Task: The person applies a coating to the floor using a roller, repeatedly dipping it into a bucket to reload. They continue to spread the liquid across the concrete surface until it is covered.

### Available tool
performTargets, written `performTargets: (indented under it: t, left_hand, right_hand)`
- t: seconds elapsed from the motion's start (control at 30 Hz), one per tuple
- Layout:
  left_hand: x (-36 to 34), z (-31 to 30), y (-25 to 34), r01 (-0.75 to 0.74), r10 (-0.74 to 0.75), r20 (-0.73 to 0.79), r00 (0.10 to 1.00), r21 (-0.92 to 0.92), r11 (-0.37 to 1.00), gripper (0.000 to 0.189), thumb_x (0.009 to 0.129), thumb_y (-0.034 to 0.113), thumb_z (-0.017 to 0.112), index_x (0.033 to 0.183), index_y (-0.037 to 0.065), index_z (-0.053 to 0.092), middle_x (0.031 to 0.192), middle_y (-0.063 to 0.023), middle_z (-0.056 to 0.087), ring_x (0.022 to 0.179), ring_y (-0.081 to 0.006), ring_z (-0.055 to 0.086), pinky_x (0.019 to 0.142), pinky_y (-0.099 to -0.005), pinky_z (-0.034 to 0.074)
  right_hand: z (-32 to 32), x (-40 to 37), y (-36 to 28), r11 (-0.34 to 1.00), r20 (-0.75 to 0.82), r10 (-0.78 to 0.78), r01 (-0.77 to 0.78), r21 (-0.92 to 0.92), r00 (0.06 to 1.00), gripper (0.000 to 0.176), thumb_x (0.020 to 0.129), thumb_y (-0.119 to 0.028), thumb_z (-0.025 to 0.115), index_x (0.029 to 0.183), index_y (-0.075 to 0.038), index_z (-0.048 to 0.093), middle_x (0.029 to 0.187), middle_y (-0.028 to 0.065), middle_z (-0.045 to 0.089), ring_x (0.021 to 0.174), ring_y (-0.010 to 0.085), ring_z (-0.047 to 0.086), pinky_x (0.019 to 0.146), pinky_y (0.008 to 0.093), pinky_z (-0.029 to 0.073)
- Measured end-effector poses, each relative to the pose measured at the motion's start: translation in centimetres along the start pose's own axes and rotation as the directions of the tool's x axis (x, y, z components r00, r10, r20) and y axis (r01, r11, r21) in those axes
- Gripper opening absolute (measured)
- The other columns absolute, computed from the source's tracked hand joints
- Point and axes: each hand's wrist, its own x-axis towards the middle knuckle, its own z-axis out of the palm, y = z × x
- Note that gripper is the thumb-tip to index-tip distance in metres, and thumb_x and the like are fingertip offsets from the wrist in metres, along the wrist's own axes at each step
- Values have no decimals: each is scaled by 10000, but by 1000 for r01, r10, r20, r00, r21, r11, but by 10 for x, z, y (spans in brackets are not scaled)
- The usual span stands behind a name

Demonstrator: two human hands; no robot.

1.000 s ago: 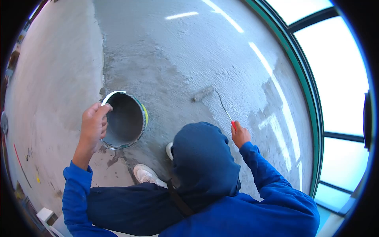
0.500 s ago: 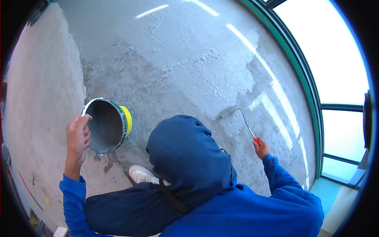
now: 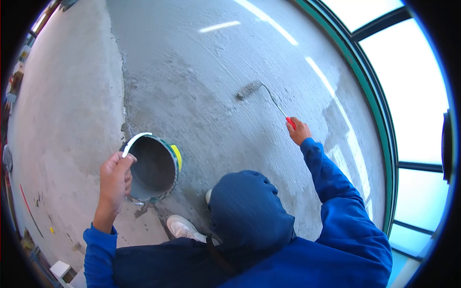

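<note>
My left hand (image 3: 115,180) is closed around the white carrying handle (image 3: 136,139) of a round bucket (image 3: 175,174). The bucket has a yellow band on its side, and its inside looks dark grey. Out to the right, my right hand (image 3: 299,130) grips the red handle of a paint roller (image 3: 250,90). Its nap is coated in grey and lies on the wet, streaky grey floor (image 3: 216,125).
A ragged edge on the left divides the wet coat from paler concrete (image 3: 67,120). A green-framed window wall (image 3: 370,101) curves along the right. My white shoe (image 3: 183,226) stands beside the bucket. Assorted items line the far left edge.
My right arm has pushed the roller forward and to the left across the floor. The view has shifted, and the bucket now appears lower and farther right, still held by its handle.
</note>
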Motion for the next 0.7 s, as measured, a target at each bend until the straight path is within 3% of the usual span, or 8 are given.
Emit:
performTargets:
  t: [0.3, 0.37, 0.5, 0.7]
  left_hand:
    - [12, -9, 6, 47, -46, 24, 999, -32, 998, 172, 918, 221, 527, 877, 55, 517, 519, 82, 312, 367, -1, 247, 332, -180, 185]
    - [13, -12, 8, 73, -71, 23, 997, -52, 996, 177, 920, 219, 530, 873, 49, 522, 516, 84, 321, 372, 0, 257, 338, -181, 187]
    - [13, -22, 7, 124, -123, 16, 992, -104, 987, 176, 926, 210, 538, 870, 43, 534, 513, 93, 335, 383, 5, 277, 353, -182, 195]
    - [17, -23, 3, 81, -80, 9, 997, -114, 990, 168, 927, 196, 522, 858, 43, 522, 516, 72, 321, 371, -8, 257, 337, -184, 181]
  right_hand:
    - [41, 209, -150, 973, -58, -225, 227, 42, 973, 326, 830, -351, 549, 1008, -94, 643, 961, 217, 642, 907, 411, 604, 814, 490, 471]
    - [36, 258, -192, 958, -43, -279, 281, 55, 959, 338, 807, -363, 581, 966, -82, 680, 948, 223, 647, 916, 403, 610, 835, 461, 476]
    - [8, 316, -268, 976, 96, -209, 201, 88, 973, 466, 779, -441, 560, 994, -45, 677, 936, 201, 666, 889, 372, 639, 826, 421, 492]
    - [22, 367, -325, 986, 119, -169, 169, 11, 978, 510, 803, -416, 533, 989, 44, 651, 1034, 230, 637, 989, 375, 611, 867, 411, 478]
